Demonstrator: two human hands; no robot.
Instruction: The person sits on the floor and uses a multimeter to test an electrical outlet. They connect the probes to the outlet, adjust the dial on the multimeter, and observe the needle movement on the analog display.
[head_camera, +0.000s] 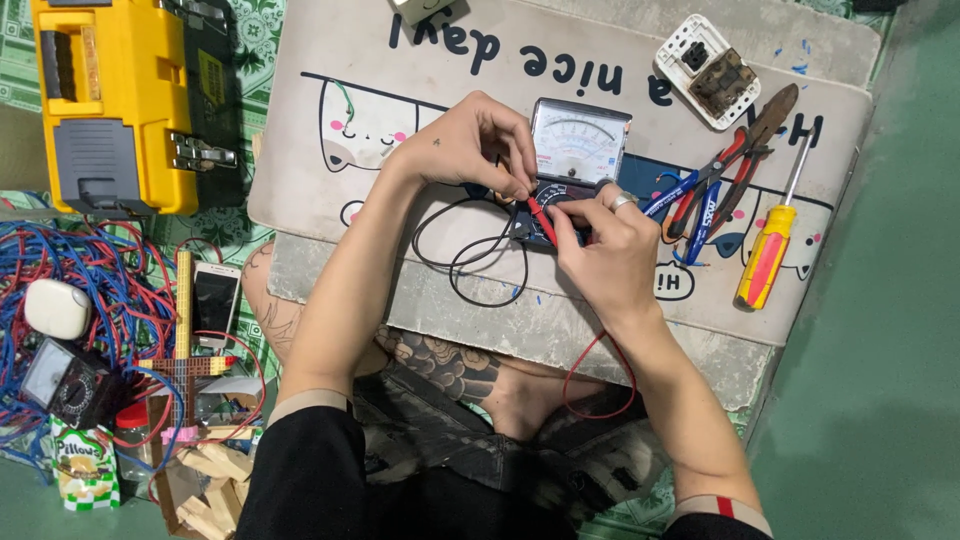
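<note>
- Centre of the frame: an analog multimeter (572, 160) with a white dial face lies on a printed mat (330, 190) over a concrete slab.
- The left hand (470, 145) pinches the red test probe (541, 219) between thumb and fingertips, its tip at the meter's lower edge.
- The right hand (605, 245), ring on one finger, is closed over the meter's lower right corner; what its fingers grip is hidden.
- Black and red leads (470, 262) loop toward the lap.
- Judged step: seating or setting the probes; next calls for a steady, fine push.
- Right of the meter: pliers (745, 160) and a yellow-handled screwdriver (768, 250).
- Upper left: a yellow toolbox (110, 100).
</note>
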